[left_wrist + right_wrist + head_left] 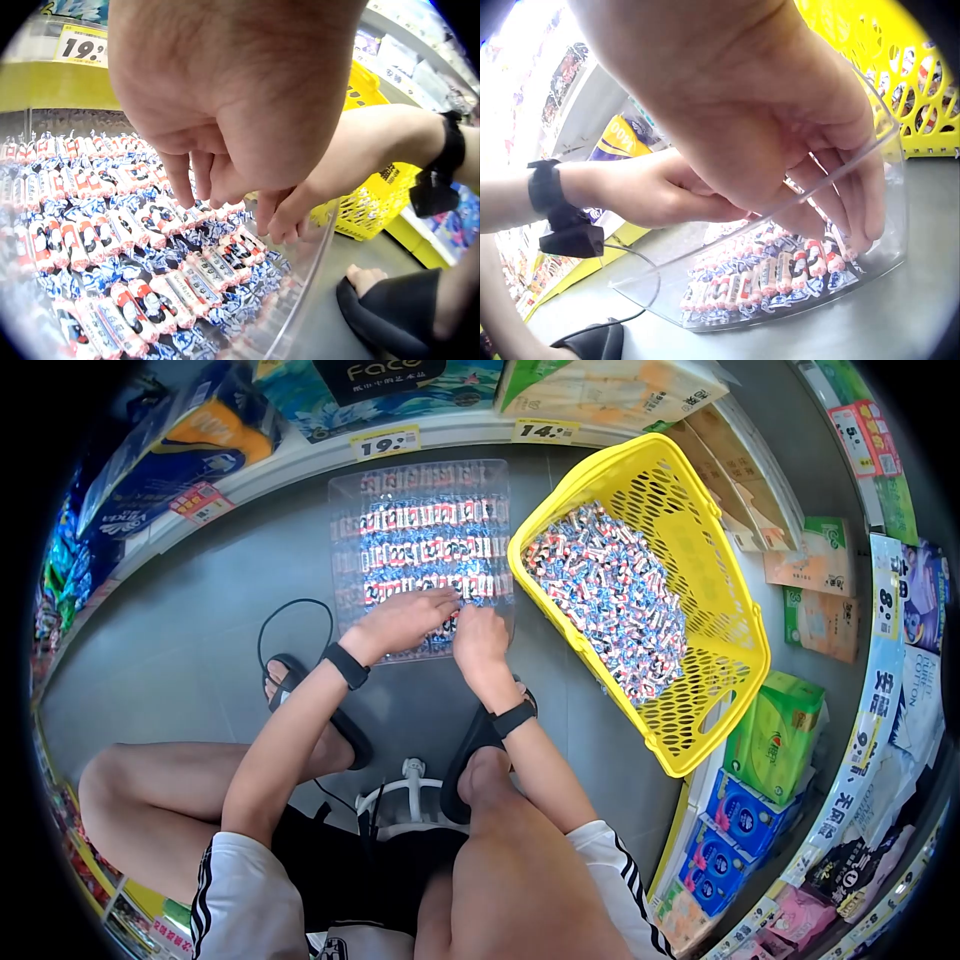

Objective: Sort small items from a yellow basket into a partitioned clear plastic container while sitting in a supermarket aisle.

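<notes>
A clear plastic box [345, 575] holds wrapped candies [430, 550] in neat rows, with red, white and blue wrappers. My left hand [410, 622] reaches over the near rows; in the left wrist view its fingers [180, 180] point down onto the candies. Beside it, my right hand [482, 645] is at the box's near right corner. The right wrist view shows my right hand's fingers [870, 195] extended down inside the clear wall, at the end of a candy row [765, 277]. Whether either hand's fingertips pinch a candy is hidden.
A yellow basket [740, 610] with a heap of loose candies [610, 600] stands tilted at the right of the box. Shelves with tissue packs [775, 735] curve round the back and right. Sandalled feet [285, 675] and a black cable are near the box.
</notes>
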`<control>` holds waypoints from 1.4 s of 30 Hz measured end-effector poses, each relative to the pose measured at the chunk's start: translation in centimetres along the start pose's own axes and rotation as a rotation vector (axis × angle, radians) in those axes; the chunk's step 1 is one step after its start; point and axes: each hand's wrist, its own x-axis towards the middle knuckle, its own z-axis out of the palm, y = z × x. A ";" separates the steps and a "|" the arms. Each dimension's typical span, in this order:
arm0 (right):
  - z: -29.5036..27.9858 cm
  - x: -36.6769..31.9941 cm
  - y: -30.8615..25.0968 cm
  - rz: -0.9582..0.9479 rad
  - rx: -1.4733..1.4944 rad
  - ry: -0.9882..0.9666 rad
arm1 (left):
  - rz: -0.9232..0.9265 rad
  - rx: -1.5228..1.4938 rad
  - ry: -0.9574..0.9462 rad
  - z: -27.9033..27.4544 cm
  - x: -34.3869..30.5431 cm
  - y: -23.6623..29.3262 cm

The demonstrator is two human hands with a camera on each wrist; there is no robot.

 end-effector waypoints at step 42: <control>0.6 -2.1 0.8 -0.157 -0.033 -0.128 | 0.007 0.076 0.019 -0.7 0.0 0.9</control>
